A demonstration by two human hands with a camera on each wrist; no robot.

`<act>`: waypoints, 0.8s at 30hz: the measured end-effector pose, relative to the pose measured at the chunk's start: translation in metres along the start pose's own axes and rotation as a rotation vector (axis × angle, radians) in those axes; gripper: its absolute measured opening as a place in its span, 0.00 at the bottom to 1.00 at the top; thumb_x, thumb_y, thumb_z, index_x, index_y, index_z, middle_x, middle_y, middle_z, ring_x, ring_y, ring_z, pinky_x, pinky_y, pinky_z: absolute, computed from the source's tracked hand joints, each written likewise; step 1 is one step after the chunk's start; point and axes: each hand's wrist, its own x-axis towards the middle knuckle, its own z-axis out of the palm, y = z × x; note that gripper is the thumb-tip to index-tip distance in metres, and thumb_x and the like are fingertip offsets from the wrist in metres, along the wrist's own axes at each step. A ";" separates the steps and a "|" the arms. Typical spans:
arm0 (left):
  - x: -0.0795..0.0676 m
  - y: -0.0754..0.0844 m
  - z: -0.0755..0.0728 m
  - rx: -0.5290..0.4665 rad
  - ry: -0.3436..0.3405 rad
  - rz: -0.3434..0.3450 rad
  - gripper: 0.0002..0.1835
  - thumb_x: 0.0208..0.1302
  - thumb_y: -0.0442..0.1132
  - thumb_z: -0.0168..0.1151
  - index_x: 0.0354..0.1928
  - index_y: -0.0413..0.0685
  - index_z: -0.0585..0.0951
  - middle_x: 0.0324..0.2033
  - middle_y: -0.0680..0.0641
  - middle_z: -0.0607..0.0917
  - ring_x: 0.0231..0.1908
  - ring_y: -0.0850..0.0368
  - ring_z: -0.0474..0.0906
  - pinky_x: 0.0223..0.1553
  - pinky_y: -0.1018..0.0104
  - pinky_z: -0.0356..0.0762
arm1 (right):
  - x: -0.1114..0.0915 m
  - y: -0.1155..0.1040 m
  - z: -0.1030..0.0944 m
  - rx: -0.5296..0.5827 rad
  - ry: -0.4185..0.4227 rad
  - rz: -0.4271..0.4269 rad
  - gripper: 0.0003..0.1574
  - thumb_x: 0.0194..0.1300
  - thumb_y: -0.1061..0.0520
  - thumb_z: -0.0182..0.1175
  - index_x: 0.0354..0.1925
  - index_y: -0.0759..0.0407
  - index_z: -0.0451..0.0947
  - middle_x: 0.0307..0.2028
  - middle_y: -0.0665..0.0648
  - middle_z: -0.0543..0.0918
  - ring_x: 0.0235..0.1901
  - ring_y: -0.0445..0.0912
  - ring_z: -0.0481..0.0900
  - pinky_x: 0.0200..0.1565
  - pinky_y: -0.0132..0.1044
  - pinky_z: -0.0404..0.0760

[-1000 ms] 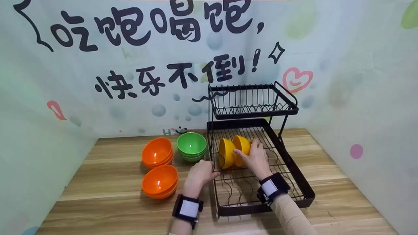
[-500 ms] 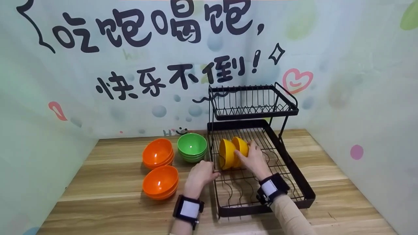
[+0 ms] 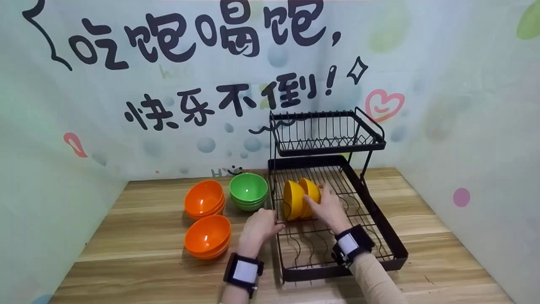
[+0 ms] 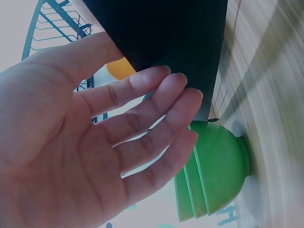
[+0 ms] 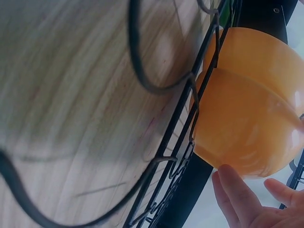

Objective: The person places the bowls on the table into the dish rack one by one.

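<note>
Two yellow bowls stand on edge, side by side and touching, in the lower tier of a black dish rack (image 3: 333, 272). My right hand (image 3: 331, 209) holds the right yellow bowl (image 3: 311, 192), thumb on its near side and fingers at its far right. In the right wrist view, fingertips (image 5: 228, 173) touch that bowl's edge. The left yellow bowl (image 3: 292, 200) leans in the wire slots beside it. My left hand (image 3: 259, 226) holds the rack's left rim (image 4: 175, 42), thumb over the top and bent fingers against the outer side.
Left of the rack stand a stack of green bowls (image 3: 249, 190) and two stacks of orange bowls, the rear one (image 3: 203, 198) and the front one (image 3: 207, 236). The rack's upper tier (image 3: 329, 131) overhangs the rear of the lower one. Walls enclose the wooden table (image 3: 139, 245).
My right hand has shifted the right yellow bowl slightly left, closer against the other yellow bowl. The left hand stays at the rack's rim.
</note>
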 end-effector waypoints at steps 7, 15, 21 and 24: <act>0.000 0.000 -0.001 -0.001 0.001 -0.008 0.12 0.54 0.42 0.67 0.26 0.41 0.78 0.26 0.43 0.84 0.28 0.48 0.81 0.31 0.56 0.77 | -0.001 -0.001 -0.003 -0.010 0.011 -0.029 0.40 0.63 0.38 0.56 0.62 0.61 0.62 0.46 0.71 0.80 0.40 0.58 0.82 0.38 0.46 0.81; 0.001 0.000 -0.001 -0.007 -0.031 -0.031 0.13 0.54 0.45 0.67 0.30 0.41 0.80 0.28 0.43 0.85 0.28 0.50 0.81 0.31 0.57 0.78 | -0.003 -0.003 -0.008 -0.025 0.024 -0.030 0.39 0.64 0.37 0.55 0.61 0.62 0.64 0.49 0.68 0.77 0.47 0.59 0.78 0.47 0.53 0.77; 0.001 -0.002 -0.001 -0.018 -0.052 -0.044 0.15 0.55 0.47 0.67 0.34 0.41 0.81 0.28 0.44 0.85 0.27 0.52 0.80 0.33 0.58 0.79 | -0.004 -0.004 -0.011 -0.026 0.043 -0.054 0.38 0.64 0.37 0.55 0.60 0.63 0.65 0.54 0.69 0.75 0.49 0.60 0.78 0.49 0.54 0.77; 0.001 -0.003 -0.001 -0.031 -0.036 -0.030 0.15 0.56 0.48 0.66 0.30 0.42 0.81 0.21 0.47 0.81 0.22 0.56 0.76 0.28 0.61 0.76 | -0.004 -0.004 -0.012 -0.025 0.054 -0.067 0.37 0.65 0.39 0.55 0.59 0.64 0.66 0.52 0.69 0.76 0.46 0.60 0.79 0.47 0.53 0.77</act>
